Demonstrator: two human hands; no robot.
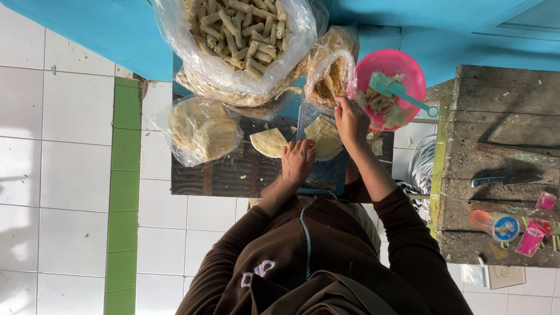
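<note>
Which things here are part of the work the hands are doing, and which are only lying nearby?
In use:
left hand pressing on the wrapper stack
right hand with a spoon in the filling bag
bag of finished rolls
bag of spare wrappers

Lying about:
pink bowl
knife
small pots

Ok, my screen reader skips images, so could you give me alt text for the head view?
Seen from above, a person's left hand presses thin wrappers on a blue board while the right hand dips a spoon into a bag of brown filling. Around them sit a bag of finished rolls, a pink bowl and a bag of round wrappers.
</note>
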